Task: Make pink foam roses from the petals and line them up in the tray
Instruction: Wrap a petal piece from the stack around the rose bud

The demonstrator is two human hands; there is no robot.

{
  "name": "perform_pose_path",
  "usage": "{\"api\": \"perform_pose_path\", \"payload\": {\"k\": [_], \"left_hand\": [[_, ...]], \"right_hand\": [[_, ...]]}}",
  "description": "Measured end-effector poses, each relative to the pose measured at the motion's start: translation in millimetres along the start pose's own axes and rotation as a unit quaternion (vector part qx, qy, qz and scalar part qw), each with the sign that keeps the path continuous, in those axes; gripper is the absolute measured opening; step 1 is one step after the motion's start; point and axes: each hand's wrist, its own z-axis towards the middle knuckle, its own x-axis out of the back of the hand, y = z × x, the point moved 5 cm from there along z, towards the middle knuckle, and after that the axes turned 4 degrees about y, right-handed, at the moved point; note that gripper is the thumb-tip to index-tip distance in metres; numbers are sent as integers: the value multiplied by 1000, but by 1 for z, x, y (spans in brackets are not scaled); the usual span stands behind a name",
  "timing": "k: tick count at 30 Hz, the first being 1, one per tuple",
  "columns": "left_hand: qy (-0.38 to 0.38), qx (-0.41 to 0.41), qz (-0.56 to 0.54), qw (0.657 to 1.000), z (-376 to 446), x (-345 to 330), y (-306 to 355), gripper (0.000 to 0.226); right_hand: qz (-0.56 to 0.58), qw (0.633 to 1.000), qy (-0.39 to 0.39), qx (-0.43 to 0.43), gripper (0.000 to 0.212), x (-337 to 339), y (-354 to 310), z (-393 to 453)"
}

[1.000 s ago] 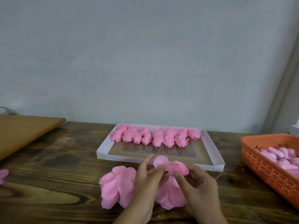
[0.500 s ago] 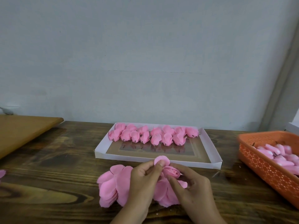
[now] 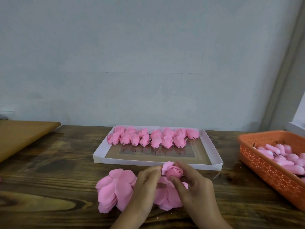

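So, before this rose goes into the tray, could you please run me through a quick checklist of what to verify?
1. Rose held by both hands: ok, left hand and right hand pinch it.
2. Outer petal wrapped down: not ok, it sticks up.
3. Room in the tray: ok, near half bare.
4. Finished roses lined up: ok, two rows at the far side.
5. Loose petals in reach: ok.
6. Stem seated: cannot tell, fingers hide it.
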Motion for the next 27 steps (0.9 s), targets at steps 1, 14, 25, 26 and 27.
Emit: {"api": "perform_pose_path", "payload": {"k": [1,14,25,26,27], "left_hand": [[-16,-16,9,1000,-1,-1,3,29],[-30,-98,74,992,-1,-6,8,34],[-80,-72,52,993,-1,-9,2,24],[-88,-68,49,993,-2,-9,2,22],[-92,-62,44,993,-2,-10,2,23]], "right_hand": [[0,1000,2,-2,73,-1,2,-1],[-41,998,-36,-5,74,-4,1,-1],[-14,997,-39,-59,65,-4,9,-1],[-6,997,-38,-70,64,-4,11,0],[7,996,-37,-85,62,-3,14,0]]}}
